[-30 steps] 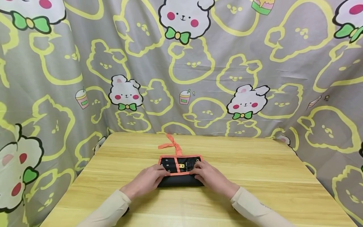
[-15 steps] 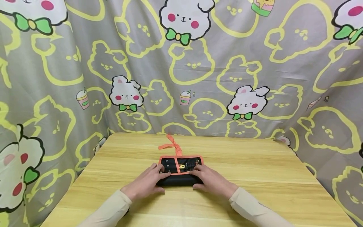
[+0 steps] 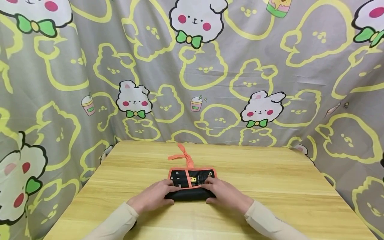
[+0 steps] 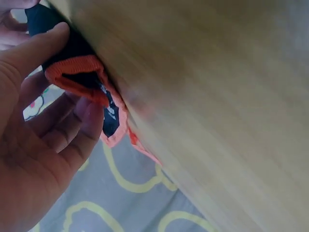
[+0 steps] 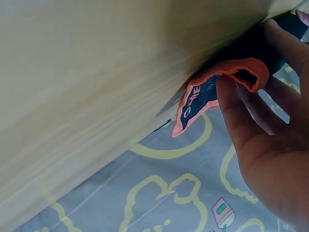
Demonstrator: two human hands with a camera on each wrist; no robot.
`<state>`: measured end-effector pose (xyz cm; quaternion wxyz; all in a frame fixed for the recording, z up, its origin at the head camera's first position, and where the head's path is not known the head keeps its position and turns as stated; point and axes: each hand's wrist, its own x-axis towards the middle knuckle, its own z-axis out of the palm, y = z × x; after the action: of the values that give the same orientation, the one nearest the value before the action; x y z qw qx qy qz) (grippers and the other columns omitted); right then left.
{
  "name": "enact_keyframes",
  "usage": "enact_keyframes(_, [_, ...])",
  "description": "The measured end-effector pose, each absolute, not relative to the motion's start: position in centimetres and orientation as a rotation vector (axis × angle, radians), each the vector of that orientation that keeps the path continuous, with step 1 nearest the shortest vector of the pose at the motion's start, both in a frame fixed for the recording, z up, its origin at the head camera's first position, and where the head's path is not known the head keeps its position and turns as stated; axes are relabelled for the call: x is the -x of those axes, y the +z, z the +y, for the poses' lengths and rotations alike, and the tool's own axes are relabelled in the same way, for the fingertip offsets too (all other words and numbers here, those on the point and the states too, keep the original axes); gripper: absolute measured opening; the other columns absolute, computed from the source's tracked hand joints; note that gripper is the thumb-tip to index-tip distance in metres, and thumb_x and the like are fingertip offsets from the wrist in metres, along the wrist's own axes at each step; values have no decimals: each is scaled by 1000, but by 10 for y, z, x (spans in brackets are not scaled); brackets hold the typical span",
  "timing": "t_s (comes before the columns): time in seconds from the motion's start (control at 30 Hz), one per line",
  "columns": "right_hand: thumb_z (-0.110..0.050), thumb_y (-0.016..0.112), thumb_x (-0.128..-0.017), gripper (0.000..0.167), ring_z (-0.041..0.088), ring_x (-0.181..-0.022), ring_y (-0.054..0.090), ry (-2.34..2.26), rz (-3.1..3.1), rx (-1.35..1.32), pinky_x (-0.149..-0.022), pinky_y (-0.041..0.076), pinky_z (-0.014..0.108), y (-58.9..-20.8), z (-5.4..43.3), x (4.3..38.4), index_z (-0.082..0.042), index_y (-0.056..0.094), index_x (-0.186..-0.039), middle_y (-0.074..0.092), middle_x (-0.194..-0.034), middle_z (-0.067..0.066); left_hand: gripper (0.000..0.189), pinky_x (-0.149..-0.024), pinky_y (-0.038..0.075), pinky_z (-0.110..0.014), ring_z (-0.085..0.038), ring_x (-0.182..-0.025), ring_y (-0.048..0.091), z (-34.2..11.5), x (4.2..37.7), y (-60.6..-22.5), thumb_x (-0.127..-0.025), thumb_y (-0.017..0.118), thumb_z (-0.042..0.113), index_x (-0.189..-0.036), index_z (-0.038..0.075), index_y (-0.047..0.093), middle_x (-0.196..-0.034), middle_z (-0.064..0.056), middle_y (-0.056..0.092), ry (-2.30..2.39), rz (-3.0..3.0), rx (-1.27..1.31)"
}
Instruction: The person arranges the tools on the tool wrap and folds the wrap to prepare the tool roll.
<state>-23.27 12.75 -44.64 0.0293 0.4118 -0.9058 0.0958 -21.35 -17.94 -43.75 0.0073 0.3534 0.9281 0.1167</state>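
A black fabric tool roll [image 3: 190, 195] with orange trim lies on the table, its near part rolled up. The flat far part shows the printed numbers 6, 8 and 10 and a small yellow tag [image 3: 193, 179]. My left hand [image 3: 153, 196] grips the left end of the roll, thumb on the near side and fingers over the far side. At the right end, my right hand [image 3: 229, 196] holds it the same way. Both wrist views show the folded orange edge [image 4: 75, 65] between thumb and fingers. Orange ties [image 3: 188, 160] stretch out beyond the far edge.
The wooden table [image 3: 270, 173] reaches back to a grey curtain [image 3: 210, 86] printed with rabbits and yellow outlines. The curtain also hangs along the left and right sides.
Both thumbs have come into view along the near side of the roll. The tool roll has shifted slightly toward me, its ties with it.
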Motion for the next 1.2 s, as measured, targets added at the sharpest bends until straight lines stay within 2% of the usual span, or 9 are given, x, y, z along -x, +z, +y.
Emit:
enact_keyframes(0.27, [-34, 75, -95, 46, 9, -102, 64, 329, -2798, -1327, -87, 58, 31, -444, 138, 209, -14, 67, -135, 64, -120, -3, 43, -79, 54, -26, -1, -89, 54, -176, 198, -431, -93, 77, 32, -133, 22, 70, -109, 7, 64, 392, 2774, -1129])
enact_keyframes(0.43, [-33, 74, -96, 41, 5, -99, 64, 423, -2818, -1323, -84, 59, 29, -443, 142, 204, -15, 69, -132, 64, -117, -6, 37, -89, 57, -28, -2, -102, 63, -176, 199, -430, -93, 77, 30, -127, 18, 73, -118, 6, 71, 485, 2724, -1139])
enact_keyframes(0.53, [-33, 72, -97, 37, 2, -99, 64, 462, -2838, -1300, -84, 58, 29, -443, 143, 206, -17, 70, -129, 64, -115, -9, 31, -90, 57, -27, -2, -104, 65, -178, 203, -431, -93, 77, 29, -121, 16, 74, -118, 6, 73, 582, 2693, -1134])
enact_keyframes(0.73, [-34, 68, -98, 33, 5, -101, 66, 539, -2847, -1283, -85, 59, 30, -438, 142, 215, -15, 72, -125, 69, -114, -6, 19, -79, 56, -24, 4, -85, 63, -185, 219, -432, -94, 75, 29, -110, 19, 73, -101, 10, 73, 792, 2593, -1076])
enact_keyframes(0.9, [-29, 67, -100, 31, 10, -106, 68, 573, -2839, -1238, -89, 58, 34, -438, 139, 222, -13, 70, -126, 72, -117, -2, 16, -81, 57, -24, 2, -86, 66, -189, 232, -430, -95, 74, 26, -108, 17, 75, -103, 7, 75, 848, 2551, -1058])
enact_keyframes(1.0, [-28, 63, -102, 31, 12, -108, 68, 610, -2844, -1208, -90, 58, 37, -438, 138, 225, -14, 67, -130, 72, -122, 0, 18, -83, 57, -25, -2, -93, 68, -190, 238, -428, -98, 71, 27, -110, 16, 77, -106, 5, 77, 881, 2547, -1033])
enact_keyframes(1.1, [-27, 60, -104, 31, 9, -99, 68, 650, -2846, -1182, -85, 57, 35, -439, 138, 228, -14, 62, -132, 72, -120, 3, 23, -84, 56, -26, -5, -98, 69, -191, 241, -427, -100, 67, 28, -114, 14, 77, -111, 1, 77, 923, 2555, -996])
enact_keyframes(1.2, [-27, 57, -106, 30, 3, -78, 62, 692, -2852, -1153, -73, 52, 28, -440, 139, 232, -13, 57, -133, 72, -101, 0, 28, -78, 54, -26, -5, -86, 67, -190, 243, -427, -102, 65, 29, -121, 10, 74, -105, 0, 77, 972, 2557, -952])
